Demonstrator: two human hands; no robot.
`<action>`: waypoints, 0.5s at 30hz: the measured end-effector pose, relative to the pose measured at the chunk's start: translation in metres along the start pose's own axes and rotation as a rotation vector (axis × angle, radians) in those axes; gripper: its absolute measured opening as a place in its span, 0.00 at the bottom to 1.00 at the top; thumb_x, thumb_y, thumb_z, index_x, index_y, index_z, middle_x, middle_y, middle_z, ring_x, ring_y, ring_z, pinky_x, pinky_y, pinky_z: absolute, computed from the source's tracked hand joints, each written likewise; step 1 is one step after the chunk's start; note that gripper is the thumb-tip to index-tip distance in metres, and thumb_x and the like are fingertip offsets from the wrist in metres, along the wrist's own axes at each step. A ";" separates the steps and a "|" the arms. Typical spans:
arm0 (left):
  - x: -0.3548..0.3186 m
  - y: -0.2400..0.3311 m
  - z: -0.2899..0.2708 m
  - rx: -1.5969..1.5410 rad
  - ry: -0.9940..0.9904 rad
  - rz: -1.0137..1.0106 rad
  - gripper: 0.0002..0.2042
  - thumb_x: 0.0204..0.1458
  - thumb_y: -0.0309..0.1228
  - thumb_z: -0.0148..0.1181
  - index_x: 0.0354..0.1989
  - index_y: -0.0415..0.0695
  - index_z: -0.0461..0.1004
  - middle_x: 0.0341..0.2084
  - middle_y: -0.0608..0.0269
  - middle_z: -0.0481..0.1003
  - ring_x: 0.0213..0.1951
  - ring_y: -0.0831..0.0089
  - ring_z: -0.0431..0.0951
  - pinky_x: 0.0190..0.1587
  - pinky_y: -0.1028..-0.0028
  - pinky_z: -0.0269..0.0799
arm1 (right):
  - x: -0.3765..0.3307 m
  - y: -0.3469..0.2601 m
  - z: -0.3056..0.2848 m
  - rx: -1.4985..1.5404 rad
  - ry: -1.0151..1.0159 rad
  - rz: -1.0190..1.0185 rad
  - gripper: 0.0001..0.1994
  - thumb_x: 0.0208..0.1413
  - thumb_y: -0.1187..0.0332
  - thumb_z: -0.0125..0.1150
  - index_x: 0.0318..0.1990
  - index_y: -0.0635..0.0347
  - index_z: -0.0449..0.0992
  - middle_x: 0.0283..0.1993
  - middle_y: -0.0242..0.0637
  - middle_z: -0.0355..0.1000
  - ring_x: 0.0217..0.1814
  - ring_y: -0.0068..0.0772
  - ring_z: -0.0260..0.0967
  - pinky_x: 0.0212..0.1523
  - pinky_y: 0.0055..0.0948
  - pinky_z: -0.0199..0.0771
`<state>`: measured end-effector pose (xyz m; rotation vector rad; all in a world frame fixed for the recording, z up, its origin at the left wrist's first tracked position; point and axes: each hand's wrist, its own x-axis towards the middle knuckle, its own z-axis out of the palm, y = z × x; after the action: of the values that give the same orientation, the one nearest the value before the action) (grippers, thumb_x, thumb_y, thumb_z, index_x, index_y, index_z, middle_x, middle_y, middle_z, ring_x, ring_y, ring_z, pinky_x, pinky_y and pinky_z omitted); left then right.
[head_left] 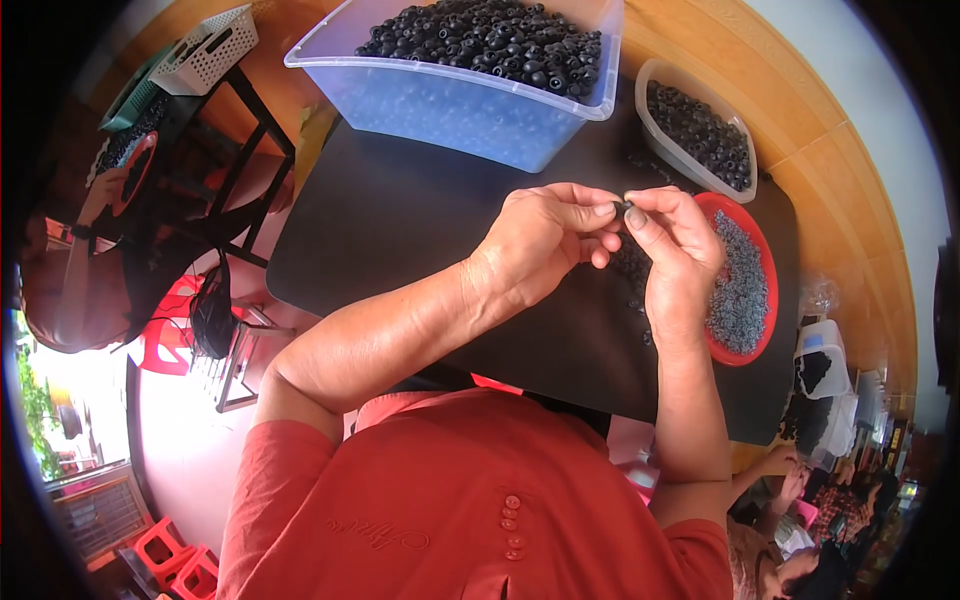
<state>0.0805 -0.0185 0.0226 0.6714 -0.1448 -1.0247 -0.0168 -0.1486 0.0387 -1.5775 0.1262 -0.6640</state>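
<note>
My left hand (540, 235) and my right hand (682, 240) meet above the black table (400, 220). Between the thumb and finger of each is a small black part (622, 208), mostly hidden by the fingertips. Just below and behind my right hand lies a scatter of small black parts (632, 265). Close to that hand's right side, a red oval tray (771, 290) holds many small grey-blue pieces (738, 290).
At the table's far side stands a large translucent tub (450, 120) heaped with round, hollow black parts (490, 40). Right of it sits a smaller clear container (655, 130) of black parts. Other people (85, 290) work at left and lower right. Red stools (165, 545) stand lower left.
</note>
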 end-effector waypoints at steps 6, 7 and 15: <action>-0.001 0.002 0.001 0.007 0.001 0.005 0.05 0.59 0.20 0.55 0.41 0.30 0.72 0.34 0.50 0.76 0.32 0.64 0.78 0.33 0.69 0.74 | 0.001 -0.001 0.001 -0.013 -0.004 -0.015 0.04 0.58 0.82 0.60 0.40 0.68 0.77 0.37 0.30 0.73 0.41 0.18 0.70 0.45 0.19 0.71; -0.001 0.002 0.000 0.007 0.002 0.005 0.05 0.59 0.20 0.55 0.41 0.30 0.72 0.34 0.50 0.76 0.32 0.64 0.78 0.33 0.69 0.74 | 0.001 -0.001 0.001 -0.015 -0.003 -0.004 0.04 0.58 0.81 0.60 0.40 0.68 0.77 0.37 0.30 0.73 0.41 0.18 0.70 0.46 0.19 0.71; 0.004 -0.002 -0.007 -0.008 -0.075 -0.032 0.08 0.62 0.24 0.52 0.45 0.33 0.73 0.38 0.56 0.76 0.38 0.68 0.77 0.40 0.70 0.72 | -0.002 0.005 0.005 -0.174 0.019 -0.106 0.06 0.57 0.83 0.60 0.41 0.68 0.77 0.38 0.32 0.72 0.40 0.19 0.71 0.41 0.21 0.73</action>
<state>0.0842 -0.0189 0.0152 0.6302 -0.1961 -1.0816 -0.0142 -0.1440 0.0340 -1.7547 0.1174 -0.7680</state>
